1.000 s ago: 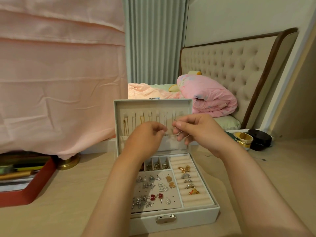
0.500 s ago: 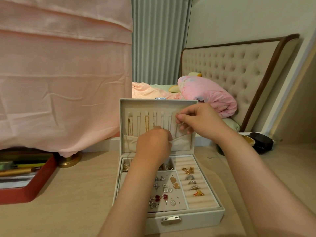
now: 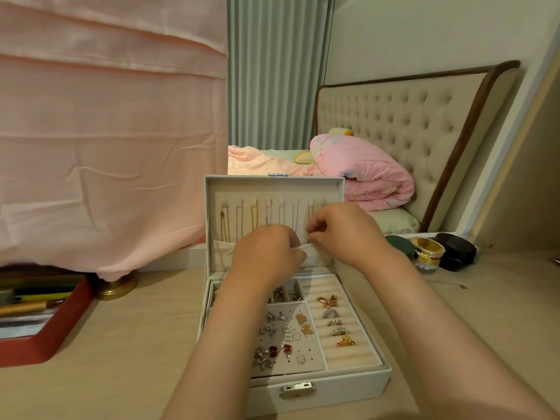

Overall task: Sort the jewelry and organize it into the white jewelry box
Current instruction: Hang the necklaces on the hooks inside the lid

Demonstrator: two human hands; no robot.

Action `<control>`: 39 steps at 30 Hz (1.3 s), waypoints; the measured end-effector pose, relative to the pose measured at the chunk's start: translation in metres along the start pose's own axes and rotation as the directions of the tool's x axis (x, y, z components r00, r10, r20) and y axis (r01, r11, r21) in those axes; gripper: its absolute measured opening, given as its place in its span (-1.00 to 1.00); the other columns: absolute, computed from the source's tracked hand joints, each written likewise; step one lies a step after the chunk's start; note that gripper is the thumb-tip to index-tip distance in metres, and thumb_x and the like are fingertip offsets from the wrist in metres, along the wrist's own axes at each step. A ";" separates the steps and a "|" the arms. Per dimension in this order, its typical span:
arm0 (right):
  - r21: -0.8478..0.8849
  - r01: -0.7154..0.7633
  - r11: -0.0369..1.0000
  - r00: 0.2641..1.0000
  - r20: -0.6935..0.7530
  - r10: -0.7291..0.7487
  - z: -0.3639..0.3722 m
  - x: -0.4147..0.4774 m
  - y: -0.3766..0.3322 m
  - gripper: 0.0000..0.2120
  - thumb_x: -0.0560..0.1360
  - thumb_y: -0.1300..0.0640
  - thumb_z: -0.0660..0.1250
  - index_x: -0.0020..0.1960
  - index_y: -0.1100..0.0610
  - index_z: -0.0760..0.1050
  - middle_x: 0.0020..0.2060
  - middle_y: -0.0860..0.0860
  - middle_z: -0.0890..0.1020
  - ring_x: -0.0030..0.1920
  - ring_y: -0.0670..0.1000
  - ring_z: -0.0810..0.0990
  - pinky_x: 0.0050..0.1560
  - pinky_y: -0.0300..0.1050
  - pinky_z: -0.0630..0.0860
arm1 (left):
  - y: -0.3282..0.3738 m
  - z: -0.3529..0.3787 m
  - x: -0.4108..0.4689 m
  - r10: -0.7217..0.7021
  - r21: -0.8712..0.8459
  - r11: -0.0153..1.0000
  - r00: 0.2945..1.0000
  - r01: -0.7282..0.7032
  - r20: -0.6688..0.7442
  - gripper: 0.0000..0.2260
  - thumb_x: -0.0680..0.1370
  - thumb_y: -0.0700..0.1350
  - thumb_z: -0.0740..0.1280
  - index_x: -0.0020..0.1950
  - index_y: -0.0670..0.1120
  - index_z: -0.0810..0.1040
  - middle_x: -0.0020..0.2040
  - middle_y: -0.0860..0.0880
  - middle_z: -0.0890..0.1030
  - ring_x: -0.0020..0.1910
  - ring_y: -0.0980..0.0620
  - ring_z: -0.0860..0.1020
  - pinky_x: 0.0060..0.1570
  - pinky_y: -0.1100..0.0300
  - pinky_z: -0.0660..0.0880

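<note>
The white jewelry box [image 3: 339, 389] sits open on the pale wooden table [image 3: 136, 344], its metal latch [image 3: 298, 391] on the near wall. In the tray, earrings [image 3: 274, 338] are pinned to the perforated panel at left. Rings [image 3: 335, 322] sit in the padded rolls at right. Small compartments run along the tray's far edge, partly hidden by the left forearm.

Both hands meet at the upright lid [image 3: 272, 184]. The left hand [image 3: 266, 253] has its fingers curled and pinches the top edge of the fabric pocket [image 3: 219, 253] across the lid's lower part. The right hand [image 3: 342, 234] is just beside it, fingertips pressed together at the same edge. What they pinch is too small to tell. Above the hands, necklaces [image 3: 254, 218] hang from the lid's row of hooks into the pocket.

At left a red tray [image 3: 60, 328] holds pens, with a pink cloth [image 3: 106, 131] hanging over it. At right stand a gold jar [image 3: 428, 251] and a black case [image 3: 456, 250]. Farther off, a pink quilt [image 3: 363, 174] lies on a bed with a tufted headboard [image 3: 409, 122].
</note>
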State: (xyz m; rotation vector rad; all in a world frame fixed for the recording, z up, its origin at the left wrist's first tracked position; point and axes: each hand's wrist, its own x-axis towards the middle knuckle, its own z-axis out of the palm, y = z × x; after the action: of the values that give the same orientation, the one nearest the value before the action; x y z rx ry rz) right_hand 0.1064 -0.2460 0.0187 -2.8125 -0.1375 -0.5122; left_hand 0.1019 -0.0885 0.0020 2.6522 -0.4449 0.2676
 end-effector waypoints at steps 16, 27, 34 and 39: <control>0.037 -0.308 0.951 0.940 0.168 0.298 -0.015 -0.064 0.128 -0.83 0.55 0.10 0.38 0.04 -0.10 0.71 -0.03 -0.16 0.72 -0.03 -0.09 0.63 0.08 -0.07 0.59 | 0.079 0.028 -0.010 0.254 -0.237 0.944 0.965 -0.231 0.072 -0.82 0.61 -0.02 0.31 0.15 0.05 0.66 -0.03 0.15 0.62 0.00 0.14 0.57 -0.02 0.25 0.47; -0.075 -0.316 0.946 0.880 0.350 0.322 0.018 -0.066 0.166 -0.54 0.61 0.27 0.22 0.40 -0.14 0.50 0.22 -0.02 0.63 0.06 0.04 0.62 0.15 0.05 0.60 | 0.135 0.114 0.054 0.136 0.165 0.952 0.839 -0.258 0.526 -0.64 0.64 -0.15 0.21 0.45 -0.12 0.44 0.40 -0.12 0.49 0.35 -0.12 0.47 0.30 0.07 0.42; 0.087 -0.376 0.923 0.856 0.415 0.309 0.001 -0.069 0.173 -0.68 0.58 0.28 0.32 0.25 0.00 0.65 0.20 -0.04 0.67 0.10 0.01 0.64 0.23 -0.01 0.58 | 0.127 0.132 0.052 0.091 0.276 0.925 0.857 -0.262 0.507 -0.73 0.59 -0.14 0.26 0.25 -0.07 0.62 0.20 -0.05 0.63 0.14 -0.06 0.59 0.23 0.03 0.53; 0.201 -0.448 0.871 0.862 0.354 0.361 -0.015 -0.076 0.187 -0.73 0.54 0.24 0.42 0.19 0.00 0.68 0.09 -0.07 0.69 0.05 -0.05 0.62 0.14 -0.15 0.54 | 0.120 0.126 0.047 0.084 0.260 0.936 0.868 -0.237 0.489 -0.80 0.57 -0.14 0.33 0.16 -0.11 0.63 0.08 -0.06 0.65 0.04 -0.06 0.61 0.12 0.08 0.57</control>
State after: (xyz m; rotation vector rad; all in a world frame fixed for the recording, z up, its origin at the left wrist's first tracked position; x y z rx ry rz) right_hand 0.0566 -0.4329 -0.0423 -2.5157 0.3040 0.0459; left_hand 0.1186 -0.2596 -0.0517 2.9900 -0.8481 -0.3015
